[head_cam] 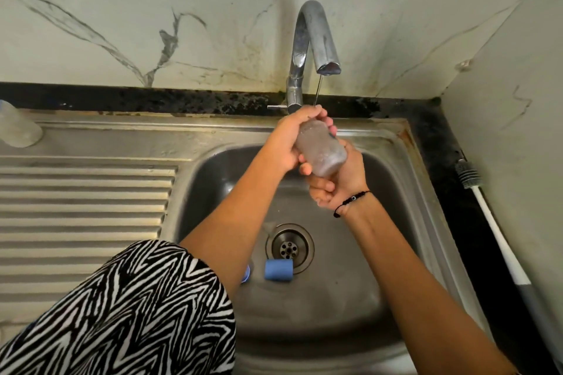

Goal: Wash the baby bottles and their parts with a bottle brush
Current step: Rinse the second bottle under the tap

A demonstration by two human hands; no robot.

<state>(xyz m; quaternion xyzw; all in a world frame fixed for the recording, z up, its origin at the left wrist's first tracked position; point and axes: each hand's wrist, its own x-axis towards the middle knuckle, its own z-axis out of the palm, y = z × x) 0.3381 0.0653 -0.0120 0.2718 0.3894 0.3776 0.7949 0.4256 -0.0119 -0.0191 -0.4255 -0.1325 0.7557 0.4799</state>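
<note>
The left hand (288,143) wraps its fingers around the neck end of the baby bottle (322,151), and the right hand (338,183) curls its fingers around the base from below. Together they hold the bottle tilted over the sink basin (396,192), its mouth end raised toward twelve o'clock, just under the faucet (313,36). That placement likely lets the thin stream (317,91) run over or into it, with runoff falling to the drain (289,248) at six o'clock. The bottle is a short translucent cylinder, frosted with droplets or suds (which one, I cannot tell).

The bottle brush (487,213), with a white handle and grey ribbed head, lies on the dark counter at three o'clock, untouched, so this looks like rinsing rather than scrubbing. A blue cylindrical part (278,269) rests on the basin floor beside the drain, probably awaiting its turn. The steel drainboard (85,207) at nine o'clock is ridged.
</note>
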